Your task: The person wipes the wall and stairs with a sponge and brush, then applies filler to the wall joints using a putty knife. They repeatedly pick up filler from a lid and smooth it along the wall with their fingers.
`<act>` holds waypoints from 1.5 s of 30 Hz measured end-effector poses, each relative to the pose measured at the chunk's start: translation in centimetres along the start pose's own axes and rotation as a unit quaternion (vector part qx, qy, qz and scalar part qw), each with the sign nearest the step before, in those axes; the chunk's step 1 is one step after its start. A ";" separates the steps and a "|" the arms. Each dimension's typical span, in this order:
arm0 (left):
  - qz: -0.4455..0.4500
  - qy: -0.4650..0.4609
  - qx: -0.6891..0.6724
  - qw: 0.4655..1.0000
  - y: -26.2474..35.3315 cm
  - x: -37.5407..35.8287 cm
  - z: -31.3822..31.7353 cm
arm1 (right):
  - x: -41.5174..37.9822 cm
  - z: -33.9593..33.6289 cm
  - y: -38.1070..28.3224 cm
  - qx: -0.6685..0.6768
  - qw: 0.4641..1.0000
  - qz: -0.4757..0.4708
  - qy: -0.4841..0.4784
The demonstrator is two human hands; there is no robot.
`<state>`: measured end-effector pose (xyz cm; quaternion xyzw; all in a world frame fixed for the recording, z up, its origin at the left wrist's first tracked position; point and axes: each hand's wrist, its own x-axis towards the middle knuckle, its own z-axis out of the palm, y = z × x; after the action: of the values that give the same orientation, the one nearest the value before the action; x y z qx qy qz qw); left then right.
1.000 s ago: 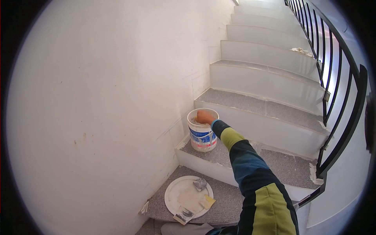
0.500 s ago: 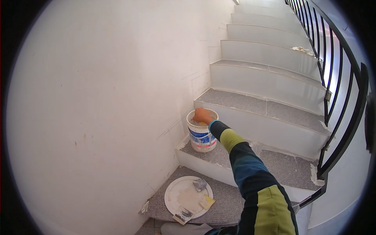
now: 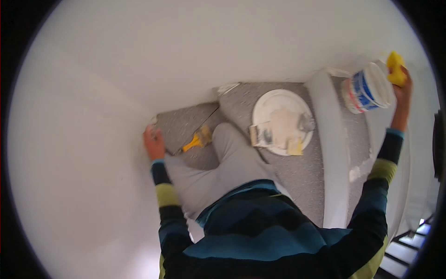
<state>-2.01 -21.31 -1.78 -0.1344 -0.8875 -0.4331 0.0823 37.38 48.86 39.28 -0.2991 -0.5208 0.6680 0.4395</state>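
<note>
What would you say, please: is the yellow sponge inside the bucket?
No, the right hand holds the sponge outside the bucket, beyond its rim.

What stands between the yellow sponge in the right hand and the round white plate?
In this view, the bucket, one step up from the plate; whether the sponge would clear it is unclear.

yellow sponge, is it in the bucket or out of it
Out: the yellow sponge is in the right hand, its whole visible shape outside the rim of the bucket.
</note>
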 end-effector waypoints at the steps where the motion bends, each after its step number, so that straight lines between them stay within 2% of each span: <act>1: 0.008 -0.040 0.022 0.999 1.5 -0.3 0.3 | -3.6 4.0 1.0 -0.007 0.999 -0.014 -0.036; 2: 0.030 -0.084 0.046 0.995 1.1 -0.3 0.7 | -5.9 7.0 2.1 -0.017 0.997 -0.034 -0.069; 3: 0.058 -0.127 0.064 0.988 0.7 -1.4 0.9 | -8.4 8.3 3.6 -0.084 0.986 -0.049 -0.139; 4: 0.050 -0.129 0.066 0.988 0.6 -1.5 1.2 | -9.9 10.7 5.7 -0.149 0.964 -0.064 -0.212; 5: 0.020 -0.136 0.042 0.990 1.0 -1.4 1.1 | -13.1 14.8 8.7 -0.191 0.954 -0.068 -0.223; 6: -0.009 -0.143 0.017 0.990 1.3 -1.3 1.0 | -15.6 18.0 12.0 -0.232 0.942 -0.072 -0.234; 7: -0.012 -0.144 0.019 0.989 1.5 -1.1 0.8 | -14.9 18.6 17.1 -0.340 0.904 -0.116 -0.233; 8: -0.036 -0.148 0.008 0.988 1.6 -1.0 0.7 | -16.9 21.5 21.9 -0.387 0.864 -0.203 -0.250; 9: -0.060 -0.151 -0.003 0.987 1.8 -0.9 0.6 | -17.7 23.0 27.3 -0.334 0.871 -0.183 -0.310; 10: -0.062 -0.152 0.000 0.986 2.2 -1.0 0.4 | -18.6 24.4 32.0 -0.451 0.778 -0.309 -0.311; 11: -0.065 -0.147 0.003 0.987 2.6 -1.0 0.3 | -19.7 25.9 36.7 -0.459 0.740 -0.373 -0.321; 12: -0.067 -0.142 0.006 0.988 2.8 -1.0 0.3 | -20.9 27.6 39.9 -0.482 0.727 -0.361 -0.329; 14: -0.066 -0.148 -0.016 0.987 1.2 -1.4 0.6 | -22.0 30.2 43.8 -0.476 0.683 -0.431 -0.349; 15: -0.063 -0.155 -0.036 0.985 0.6 -1.5 0.7 | -22.1 31.1 45.5 -0.476 0.684 -0.429 -0.349; 17: -0.085 -0.152 -0.037 0.984 1.4 -1.4 0.3 | -21.5 32.0 48.4 -0.562 0.612 -0.409 -0.376; 19: -0.115 -0.155 -0.039 0.980 1.8 -1.5 -0.1 | -19.7 31.2 50.6 -0.589 0.597 -0.408 -0.361; 20: -0.104 -0.148 -0.033 0.983 1.8 -1.4 -0.1 | -19.2 30.6 51.0 -0.612 0.578 -0.413 -0.348; 24: -0.111 -0.147 -0.039 0.982 1.7 -1.4 -0.2 | -17.2 27.3 49.4 -0.655 0.568 -0.373 -0.331; 26: -0.115 -0.151 -0.033 0.981 2.1 -1.3 -0.4 | -16.7 26.1 48.1 -0.729 0.525 -0.324 -0.298; 27: -0.118 -0.155 -0.026 0.981 2.3 -1.2 -0.5 | -16.6 25.5 47.6 -0.729 0.524 -0.324 -0.298; 29: -0.116 -0.153 -0.031 0.981 2.4 -1.2 -0.6 | -17.1 25.3 45.7 -0.741 0.575 -0.263 -0.228; 30: -0.114 -0.151 -0.035 0.981 2.4 -1.2 -0.6 | -17.4 25.6 45.6 -0.740 0.575 -0.265 -0.229; 32: -0.107 -0.146 -0.040 0.983 2.1 -1.3 -0.3 | -18.4 26.3 45.3 -0.634 0.629 -0.353 -0.281; 34: -0.094 -0.146 -0.048 0.984 2.0 -1.1 0.1 | -19.9 28.5 45.4 -0.586 0.644 -0.357 -0.338; 35: -0.100 -0.155 -0.039 0.982 2.0 -1.2 0.1 | -20.3 29.5 46.2 -0.588 0.645 -0.357 -0.333; 37: -0.098 -0.165 -0.030 0.981 1.9 -1.1 0.1 | -20.1 30.8 48.2 -0.576 0.591 -0.415 -0.382; 38: -0.098 -0.164 -0.029 0.981 1.7 -1.2 0.1 | -19.5 30.7 48.6 -0.578 0.593 -0.414 -0.378; 40: -0.096 -0.169 -0.027 0.981 1.6 -1.2 0.0 | -18.6 30.1 49.3 -0.614 0.583 -0.349 -0.402; 41: -0.097 -0.172 -0.024 0.980 1.7 -1.3 -0.1 | -18.0 29.2 49.4 -0.615 0.584 -0.345 -0.403; 43: -0.100 -0.170 -0.024 0.980 1.7 -1.5 -0.4 | -16.3 26.5 48.6 -0.673 0.546 -0.361 -0.346; 45: -0.099 -0.162 -0.055 0.980 1.4 -1.6 -0.5 | -15.2 24.2 47.8 -0.719 0.526 -0.328 -0.316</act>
<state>-0.07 -21.15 -0.80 -0.1184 -0.8728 -0.4596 -0.1138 10.03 21.32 -0.69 -0.0913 -0.9906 -0.0730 0.0707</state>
